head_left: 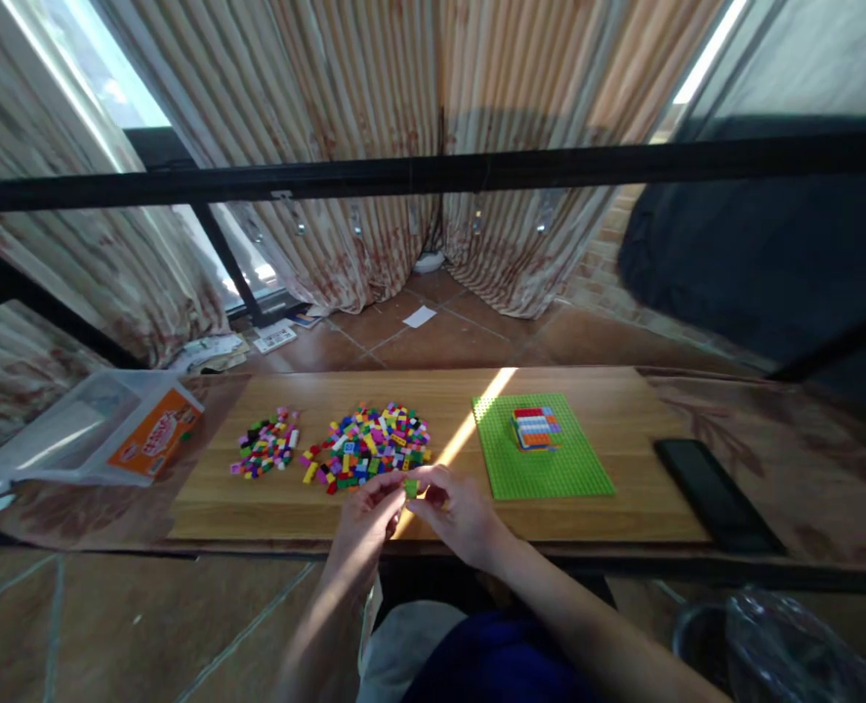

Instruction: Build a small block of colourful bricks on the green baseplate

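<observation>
Green, small: one block [411, 488], held up at the near side of the wooden worktop [644, 420], between the two piles' side and the base plate. Left hand [365, 513]: fingers drawn together on the block. Right hand [463, 517]: fingers likewise narrow, meeting it from the right; whether it is one piece or several pressed together cannot be told. Large mixed pile [378, 444], loose, just beyond the left hand; a low sweep of those knuckles could scatter its near blocks. Small pile [266, 444], farther left, a narrow gap away; a sideways push could merge the two. Base plate [550, 478], green, studded, flat to the right; a careless right wrist might shift it. Block build [536, 428], red, white, orange and blue, on the plate's far half; its seating is unclear, and uneven pressure might loosen a piece. Strip of sunlight [495, 386], crossing between pile and plate towards the hands; glare may hide studs and cause a misaligned fit. Chief hazard: the small block slipping from a fingertip pinch, since the worktop's near edge is close and the tiled floor lies below.
</observation>
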Demonstrator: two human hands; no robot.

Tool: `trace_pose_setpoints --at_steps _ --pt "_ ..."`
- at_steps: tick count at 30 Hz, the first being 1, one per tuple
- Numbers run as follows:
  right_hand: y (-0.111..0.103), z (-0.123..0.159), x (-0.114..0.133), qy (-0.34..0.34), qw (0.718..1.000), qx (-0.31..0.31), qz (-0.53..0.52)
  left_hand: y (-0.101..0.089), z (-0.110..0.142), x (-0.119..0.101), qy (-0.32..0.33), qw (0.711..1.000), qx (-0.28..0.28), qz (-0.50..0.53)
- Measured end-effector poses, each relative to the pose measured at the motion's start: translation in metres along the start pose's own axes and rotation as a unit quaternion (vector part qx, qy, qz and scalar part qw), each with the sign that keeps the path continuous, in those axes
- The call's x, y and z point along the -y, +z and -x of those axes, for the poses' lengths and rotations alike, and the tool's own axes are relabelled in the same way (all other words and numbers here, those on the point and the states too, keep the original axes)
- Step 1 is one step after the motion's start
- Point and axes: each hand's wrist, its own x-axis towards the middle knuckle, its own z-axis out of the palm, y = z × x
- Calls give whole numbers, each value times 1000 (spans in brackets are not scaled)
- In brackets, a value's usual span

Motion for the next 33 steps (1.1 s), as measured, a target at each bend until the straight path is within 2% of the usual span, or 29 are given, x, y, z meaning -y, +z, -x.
trace_pose_setpoints --at_steps 6,8,10,14,17,21,24,29,31,33 --pt "-29 19 -8 -2 998 -46 54 31 -3 12 -32 998 39 -49" --pt "-43 27 -15 17 996 -68 60 42 -5 14 4 994 32 -100" --pt "-60 38 -24 32 993 -98 57 54 -10 17 77 981 23 -175" --pt "-97 59 -47 64 983 -173 15 84 -30 20 206 920 52 -330" --pt "-125 75 -63 98 969 -225 -28 114 -53 21 285 866 86 -402" --pt "-151 94 -71 123 954 -263 -78 151 -84 24 327 819 126 -454" --pt "-164 108 -69 148 942 -285 -95 170 -102 25 333 792 163 -485" --pt "-180 128 -69 194 922 -315 -110 178 -111 21 324 780 214 -492" --pt "-186 135 -69 213 917 -318 -111 173 -106 18 315 788 222 -481" --pt "-191 139 -67 227 911 -323 -116 164 -96 15 293 808 221 -460"
